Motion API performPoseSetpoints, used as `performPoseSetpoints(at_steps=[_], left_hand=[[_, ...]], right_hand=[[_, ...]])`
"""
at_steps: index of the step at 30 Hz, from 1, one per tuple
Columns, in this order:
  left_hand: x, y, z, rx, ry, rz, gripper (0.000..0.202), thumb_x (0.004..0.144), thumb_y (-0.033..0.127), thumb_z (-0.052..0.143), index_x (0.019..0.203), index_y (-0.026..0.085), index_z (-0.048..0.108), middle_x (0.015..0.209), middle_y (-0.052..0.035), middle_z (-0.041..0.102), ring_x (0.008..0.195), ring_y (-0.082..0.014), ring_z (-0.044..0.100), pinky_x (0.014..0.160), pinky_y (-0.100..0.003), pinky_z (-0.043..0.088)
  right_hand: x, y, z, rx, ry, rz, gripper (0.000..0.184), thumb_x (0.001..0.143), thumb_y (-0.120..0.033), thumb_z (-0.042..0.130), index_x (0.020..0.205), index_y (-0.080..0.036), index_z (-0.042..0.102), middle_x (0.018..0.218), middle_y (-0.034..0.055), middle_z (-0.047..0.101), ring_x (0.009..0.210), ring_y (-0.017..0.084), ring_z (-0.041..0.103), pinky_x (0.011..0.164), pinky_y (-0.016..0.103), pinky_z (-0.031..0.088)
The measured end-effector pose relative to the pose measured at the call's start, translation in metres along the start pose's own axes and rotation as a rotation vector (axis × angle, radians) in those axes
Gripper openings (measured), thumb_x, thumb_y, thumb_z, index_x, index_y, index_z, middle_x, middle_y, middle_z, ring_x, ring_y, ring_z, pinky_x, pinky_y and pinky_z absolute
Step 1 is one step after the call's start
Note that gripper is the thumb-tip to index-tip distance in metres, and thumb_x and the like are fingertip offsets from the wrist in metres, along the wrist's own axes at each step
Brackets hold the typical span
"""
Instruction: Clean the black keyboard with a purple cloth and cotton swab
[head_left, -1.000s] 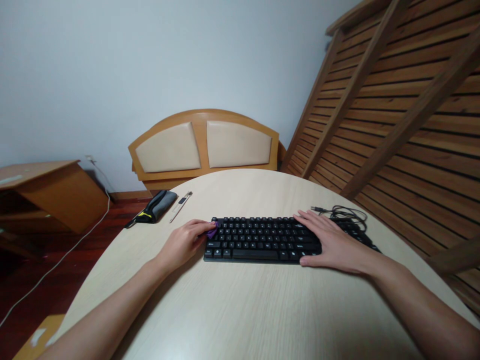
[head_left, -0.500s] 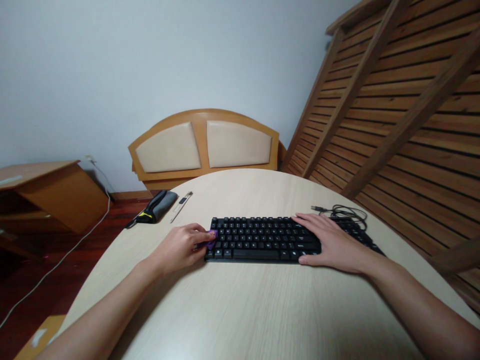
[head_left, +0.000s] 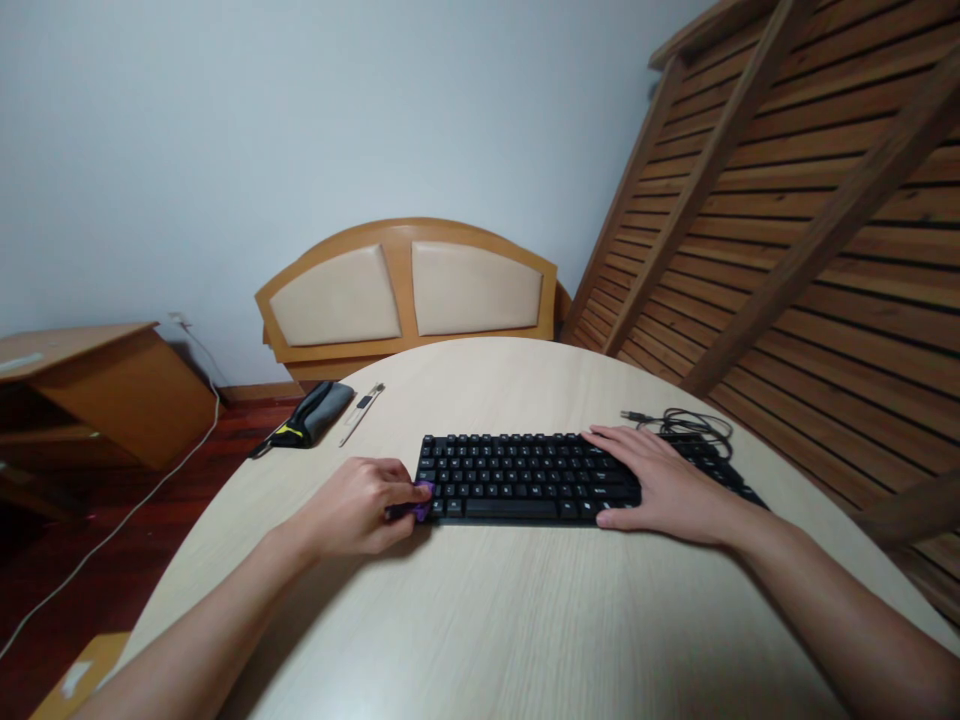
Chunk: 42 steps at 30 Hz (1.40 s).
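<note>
A black keyboard (head_left: pixel 517 477) lies across the round pale wooden table (head_left: pixel 487 620). My left hand (head_left: pixel 358 507) is closed in a pinch on a small purple thing (head_left: pixel 424 496), pressed against the keyboard's near left corner. My right hand (head_left: pixel 661 486) lies flat with fingers stretched out over the keyboard's right part, holding nothing. The keyboard's black cable (head_left: pixel 682 424) is coiled on the table just behind that hand.
A grey pouch with a yellow-and-black end (head_left: pixel 315 412) and a slim pen-like tool (head_left: pixel 361 411) lie at the table's far left edge. Behind stand a wooden headboard (head_left: pixel 409 290), a slatted bed frame (head_left: pixel 795 210) leaning at right, and a low wooden cabinet (head_left: pixel 90 385) at left.
My left hand has slid with the purple thing along the keyboard's left end, from the far rows toward me to the near corner. My right hand has stayed flat on the keys.
</note>
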<state>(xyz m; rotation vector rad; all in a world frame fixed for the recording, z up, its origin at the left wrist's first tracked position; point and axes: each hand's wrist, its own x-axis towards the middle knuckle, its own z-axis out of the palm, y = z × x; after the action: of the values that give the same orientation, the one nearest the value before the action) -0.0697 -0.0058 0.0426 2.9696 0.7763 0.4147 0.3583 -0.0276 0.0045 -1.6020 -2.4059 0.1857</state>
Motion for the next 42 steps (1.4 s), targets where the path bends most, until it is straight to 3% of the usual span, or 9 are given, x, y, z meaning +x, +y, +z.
performPoseSetpoints(at_steps=[6, 10, 18, 21, 23, 25, 28, 33, 42], left_hand=[[0.002, 0.004, 0.000, 0.123, -0.003, 0.113, 0.032, 0.090, 0.021, 0.051, 0.112, 0.018, 0.074, 0.090, -0.0083, 0.077, 0.074, -0.0225, 0.072, 0.064, -0.037, 0.060], [0.002, 0.007, 0.001, 0.179, 0.023, 0.165, 0.031, 0.090, 0.018, 0.053, 0.113, 0.021, 0.073, 0.096, -0.0064, 0.078, 0.079, -0.0218, 0.073, 0.066, -0.036, 0.061], [0.006, 0.022, 0.008, 0.008, -0.024, 0.204, 0.029, 0.092, 0.021, 0.056, 0.116, 0.022, 0.071, 0.089, -0.0048, 0.078, 0.081, -0.0213, 0.074, 0.071, -0.036, 0.062], [0.005, 0.021, 0.012, -0.045, 0.079, 0.219, 0.031, 0.093, 0.020, 0.055, 0.121, 0.023, 0.069, 0.097, -0.0041, 0.078, 0.084, -0.0196, 0.075, 0.072, -0.035, 0.063], [0.003, 0.015, 0.015, -0.006, 0.260, 0.150, 0.034, 0.094, 0.018, 0.054, 0.125, 0.023, 0.067, 0.103, -0.0051, 0.078, 0.087, -0.0196, 0.075, 0.073, -0.035, 0.063], [0.000, 0.004, 0.018, 0.048, 0.428, -0.012, 0.034, 0.095, 0.017, 0.054, 0.125, 0.023, 0.068, 0.106, -0.0058, 0.078, 0.090, -0.0201, 0.075, 0.076, -0.036, 0.063], [-0.003, -0.013, 0.026, 0.073, 0.540, -0.255, 0.031, 0.097, 0.020, 0.053, 0.124, 0.021, 0.070, 0.110, -0.0073, 0.077, 0.094, -0.0220, 0.075, 0.080, -0.039, 0.063], [-0.002, -0.026, 0.041, 0.011, 0.478, -0.382, 0.032, 0.095, 0.021, 0.054, 0.122, 0.024, 0.071, 0.115, -0.0066, 0.076, 0.103, -0.0239, 0.072, 0.090, -0.043, 0.060], [0.004, -0.016, 0.042, -0.105, 0.317, -0.340, 0.038, 0.093, 0.015, 0.051, 0.125, 0.024, 0.069, 0.115, -0.0085, 0.072, 0.103, -0.0227, 0.069, 0.091, -0.042, 0.059]], right_hand=[[0.000, -0.001, -0.001, -0.014, -0.013, 0.009, 0.104, 0.069, -0.077, 0.070, 0.155, -0.027, 0.040, 0.157, 0.0120, 0.044, 0.143, 0.041, 0.037, 0.120, 0.062, 0.023], [0.000, 0.000, 0.000, -0.018, -0.012, 0.006, 0.104, 0.069, -0.078, 0.068, 0.155, -0.026, 0.040, 0.157, 0.0122, 0.043, 0.143, 0.040, 0.037, 0.121, 0.062, 0.022], [0.000, 0.001, 0.000, -0.009, -0.004, -0.003, 0.103, 0.070, -0.077, 0.068, 0.156, -0.029, 0.039, 0.157, 0.0115, 0.043, 0.143, 0.042, 0.037, 0.120, 0.064, 0.022], [0.000, 0.000, 0.000, -0.006, 0.006, -0.004, 0.102, 0.070, -0.077, 0.068, 0.156, -0.030, 0.039, 0.156, 0.0109, 0.044, 0.143, 0.042, 0.038, 0.120, 0.065, 0.022], [0.000, -0.001, 0.000, -0.007, 0.007, -0.003, 0.102, 0.070, -0.077, 0.069, 0.155, -0.030, 0.039, 0.156, 0.0108, 0.045, 0.142, 0.042, 0.038, 0.120, 0.065, 0.022], [0.001, -0.001, 0.000, -0.010, 0.005, -0.006, 0.102, 0.070, -0.077, 0.069, 0.155, -0.030, 0.040, 0.156, 0.0106, 0.045, 0.142, 0.042, 0.038, 0.120, 0.064, 0.022], [0.001, -0.001, 0.000, -0.020, 0.003, -0.009, 0.102, 0.070, -0.077, 0.068, 0.155, -0.029, 0.039, 0.156, 0.0113, 0.044, 0.143, 0.042, 0.038, 0.120, 0.064, 0.022], [0.002, -0.003, 0.000, 0.002, 0.006, -0.009, 0.102, 0.068, -0.076, 0.070, 0.155, -0.029, 0.041, 0.155, 0.0110, 0.046, 0.142, 0.042, 0.038, 0.120, 0.065, 0.021], [0.001, -0.009, -0.002, -0.010, 0.000, -0.016, 0.101, 0.068, -0.077, 0.070, 0.153, -0.028, 0.043, 0.153, 0.0121, 0.048, 0.140, 0.042, 0.040, 0.120, 0.064, 0.022]])
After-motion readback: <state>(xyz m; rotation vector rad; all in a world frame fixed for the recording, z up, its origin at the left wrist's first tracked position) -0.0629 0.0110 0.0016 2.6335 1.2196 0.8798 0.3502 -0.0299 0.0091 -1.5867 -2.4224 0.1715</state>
